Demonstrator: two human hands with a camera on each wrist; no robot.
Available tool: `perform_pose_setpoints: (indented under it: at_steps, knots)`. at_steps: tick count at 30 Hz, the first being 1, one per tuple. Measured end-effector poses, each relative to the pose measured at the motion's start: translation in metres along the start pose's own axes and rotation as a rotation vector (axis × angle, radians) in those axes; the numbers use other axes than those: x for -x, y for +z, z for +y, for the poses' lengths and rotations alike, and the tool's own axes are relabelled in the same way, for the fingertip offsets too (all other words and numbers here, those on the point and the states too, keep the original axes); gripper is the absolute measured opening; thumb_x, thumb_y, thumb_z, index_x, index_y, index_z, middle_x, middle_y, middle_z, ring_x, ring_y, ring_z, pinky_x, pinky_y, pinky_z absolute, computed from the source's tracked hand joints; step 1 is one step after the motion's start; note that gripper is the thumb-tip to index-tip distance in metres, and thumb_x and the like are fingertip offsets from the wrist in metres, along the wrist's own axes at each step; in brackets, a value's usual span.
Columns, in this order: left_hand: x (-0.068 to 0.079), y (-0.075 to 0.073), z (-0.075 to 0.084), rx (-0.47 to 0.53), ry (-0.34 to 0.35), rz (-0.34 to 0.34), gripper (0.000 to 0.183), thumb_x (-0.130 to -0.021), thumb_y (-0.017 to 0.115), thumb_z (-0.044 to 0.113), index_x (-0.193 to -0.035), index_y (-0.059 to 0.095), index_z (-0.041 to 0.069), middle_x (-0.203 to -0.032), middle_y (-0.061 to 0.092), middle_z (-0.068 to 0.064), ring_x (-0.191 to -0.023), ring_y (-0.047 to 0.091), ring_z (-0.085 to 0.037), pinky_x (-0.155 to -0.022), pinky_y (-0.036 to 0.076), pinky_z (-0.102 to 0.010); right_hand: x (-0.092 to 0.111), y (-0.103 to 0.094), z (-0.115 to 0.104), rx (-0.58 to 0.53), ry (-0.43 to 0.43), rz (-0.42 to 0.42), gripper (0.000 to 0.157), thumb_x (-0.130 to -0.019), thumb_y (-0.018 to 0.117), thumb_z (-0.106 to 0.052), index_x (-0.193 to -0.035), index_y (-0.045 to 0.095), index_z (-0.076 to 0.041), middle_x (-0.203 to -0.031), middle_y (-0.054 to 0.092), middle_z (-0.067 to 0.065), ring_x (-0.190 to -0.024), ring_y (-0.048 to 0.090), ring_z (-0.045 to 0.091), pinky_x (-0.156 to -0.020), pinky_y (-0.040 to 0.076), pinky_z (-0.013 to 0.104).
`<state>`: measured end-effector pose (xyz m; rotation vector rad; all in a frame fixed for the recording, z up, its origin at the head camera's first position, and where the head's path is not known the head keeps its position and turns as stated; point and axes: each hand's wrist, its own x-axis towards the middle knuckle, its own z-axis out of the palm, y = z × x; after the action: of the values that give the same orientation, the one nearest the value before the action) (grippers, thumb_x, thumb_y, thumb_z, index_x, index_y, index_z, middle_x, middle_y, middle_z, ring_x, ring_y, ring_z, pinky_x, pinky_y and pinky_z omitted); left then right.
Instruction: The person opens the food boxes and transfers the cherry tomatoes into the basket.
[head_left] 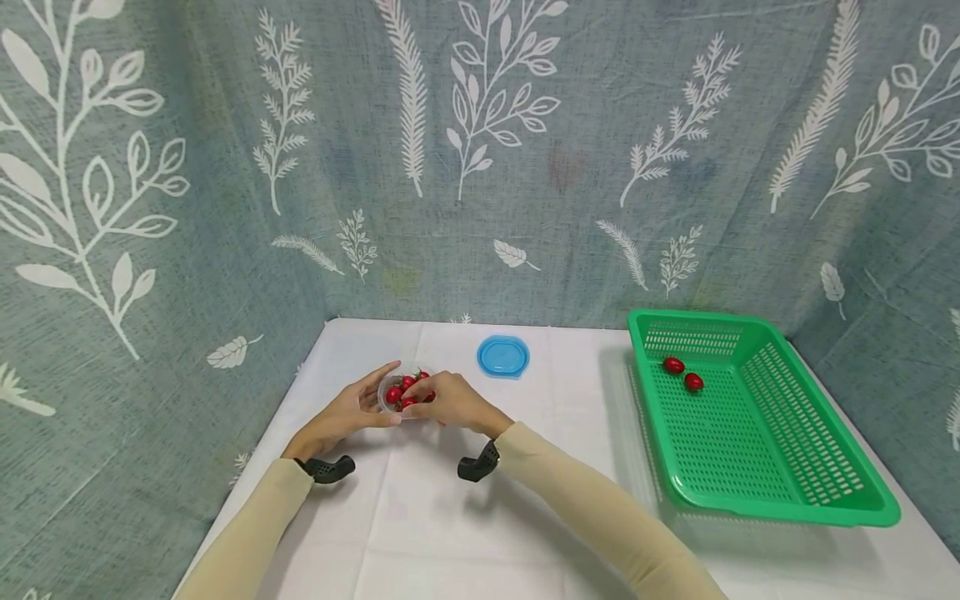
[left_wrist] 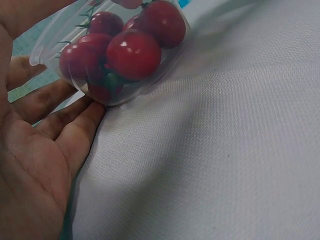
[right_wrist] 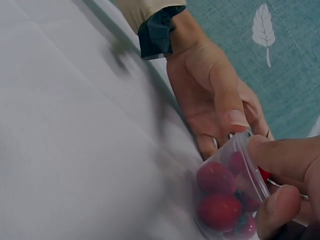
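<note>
Tub (right_wrist: 222, 156), likely light and flexible; best held low around its wall. Left hand (head_left: 347, 412): fingers spread alongside. Right hand (head_left: 457, 402): fingers over tomatoes (head_left: 394, 394), pinch indeterminable.

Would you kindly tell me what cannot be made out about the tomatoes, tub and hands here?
Head view: the exact count of cherry tomatoes in the clear tub; the right hand covers some.
Left wrist view: the tub's top, partly cut off by the upper edge.
Right wrist view: most of the right hand, cut off by the right edge.
</note>
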<state>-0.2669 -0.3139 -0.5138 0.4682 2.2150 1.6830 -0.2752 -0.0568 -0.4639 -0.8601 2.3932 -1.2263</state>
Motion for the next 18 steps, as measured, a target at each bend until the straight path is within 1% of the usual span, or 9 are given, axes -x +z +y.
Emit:
perform_pose_setpoints:
  at_steps: [2, 7, 11, 14, 18]
  knots:
    - [-0.001, 0.000, 0.000, -0.002, -0.001, 0.003, 0.100, -0.088, 0.085, 0.022, -0.166, 0.023, 0.032, -0.171, 0.013, -0.005, -0.156, 0.015, -0.033, -0.123, 0.023, -0.053, 0.001, -0.002, 0.000, 0.011, -0.006, 0.023, 0.027, -0.095, 0.077, -0.028, -0.118, 0.077, -0.015, -0.099, 0.072, -0.010, -0.053, 0.057, 0.014, -0.049, 0.051, 0.027]
    - [-0.002, 0.001, -0.002, -0.011, 0.002, 0.010, 0.100, -0.088, 0.085, 0.022, -0.166, 0.022, 0.030, -0.171, 0.013, -0.005, -0.156, 0.016, -0.034, -0.122, 0.023, -0.053, 0.002, -0.012, 0.001, 0.014, -0.028, 0.074, 0.027, -0.094, 0.079, -0.028, -0.117, 0.077, -0.015, -0.102, 0.073, -0.006, -0.066, 0.067, 0.023, -0.052, 0.056, 0.027]
    - [-0.002, 0.001, -0.003, -0.014, 0.006, 0.015, 0.101, -0.088, 0.085, 0.022, -0.166, 0.022, 0.030, -0.171, 0.015, -0.006, -0.155, 0.017, -0.035, -0.122, 0.023, -0.054, 0.004, -0.022, 0.003, 0.012, -0.065, 0.102, 0.027, -0.094, 0.078, -0.027, -0.117, 0.077, -0.013, -0.101, 0.073, -0.006, -0.075, 0.070, 0.031, -0.056, 0.058, 0.027]
    - [-0.003, 0.001, -0.002, -0.013, 0.000, 0.021, 0.101, -0.087, 0.086, 0.023, -0.166, 0.023, 0.030, -0.171, 0.015, -0.005, -0.155, 0.017, -0.036, -0.122, 0.023, -0.056, 0.008, -0.032, 0.003, 0.009, -0.074, 0.116, 0.028, -0.095, 0.078, -0.027, -0.118, 0.077, -0.012, -0.100, 0.073, -0.006, -0.071, 0.069, 0.030, -0.057, 0.059, 0.028]
    - [-0.003, 0.000, -0.003, -0.025, -0.015, 0.035, 0.101, -0.086, 0.087, 0.026, -0.165, 0.024, 0.033, -0.171, 0.015, -0.003, -0.156, 0.015, -0.037, -0.122, 0.022, -0.059, 0.014, -0.045, 0.001, 0.020, -0.067, 0.131, 0.027, -0.095, 0.077, -0.028, -0.118, 0.077, -0.014, -0.099, 0.071, -0.006, -0.064, 0.066, 0.019, -0.058, 0.059, 0.029]
